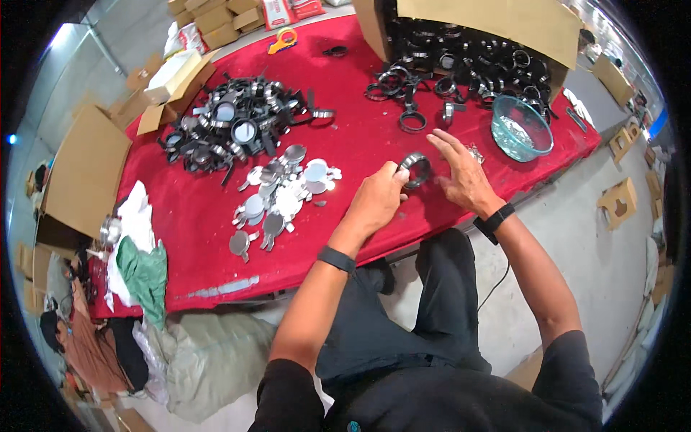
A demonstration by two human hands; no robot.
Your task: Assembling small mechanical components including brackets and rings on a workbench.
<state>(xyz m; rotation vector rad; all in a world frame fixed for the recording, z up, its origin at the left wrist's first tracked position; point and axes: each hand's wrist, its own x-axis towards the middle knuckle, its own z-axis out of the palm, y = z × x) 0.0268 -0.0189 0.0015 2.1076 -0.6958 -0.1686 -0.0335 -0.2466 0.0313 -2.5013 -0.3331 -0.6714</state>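
Observation:
My left hand (376, 194) is closed on the edge of a black ring-shaped part (416, 171) with a shiny inner band, held just above the red cloth. To its right, my right hand (466, 176) is open, fingers spread and holding nothing. Small metal pieces (475, 153) lie beyond the right hand, partly hidden by it. Several flat silver discs with tabs (288, 200) are heaped left of my hands. Behind them is a big pile of black ring parts (234, 119), some with discs in them. Loose black rings (412, 121) lie ahead of my right hand.
A tipped cardboard box (489, 18) spills black rings at the back right. The clear glass bowl (543, 138) holds small shiny pieces. A yellow tape dispenser (283, 41) sits at the back. Green cloth (142, 273) hangs over the left edge of the red table (360, 93).

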